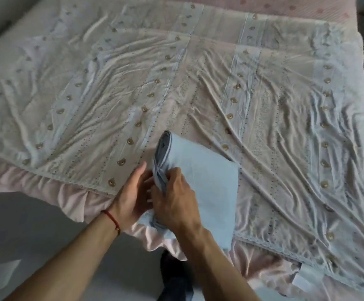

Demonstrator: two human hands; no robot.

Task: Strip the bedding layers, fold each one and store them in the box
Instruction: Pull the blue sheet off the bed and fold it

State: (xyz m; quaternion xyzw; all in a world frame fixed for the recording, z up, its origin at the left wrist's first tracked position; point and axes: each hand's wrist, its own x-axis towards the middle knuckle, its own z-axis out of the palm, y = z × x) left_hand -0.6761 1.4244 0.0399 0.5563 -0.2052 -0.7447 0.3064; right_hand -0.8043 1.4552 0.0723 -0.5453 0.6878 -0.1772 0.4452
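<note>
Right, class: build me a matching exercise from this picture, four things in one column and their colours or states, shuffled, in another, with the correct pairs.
Things:
1. folded cloth
2. bed frill
3. wrist cord
4. bear-print cover

Descriptions:
A. red
B. pale blue, gripped by the right hand
C. spread out, creased
D. pink, hanging at the bed's edge

Pairs: 1-B, 2-D, 3-A, 4-C

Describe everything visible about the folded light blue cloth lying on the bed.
The folded light blue cloth is a plain, soft-looking fabric folded into a thick oblong bundle, its top face smooth. At its left end the stacked layers show as darker grey-blue edges. It lies at an angle on the wrinkled bear-print cover, near the bed's front edge above the pink frill. The right hand grips the layered end, fingers curled round it; the left hand touches that same end with straighter fingers.
</note>
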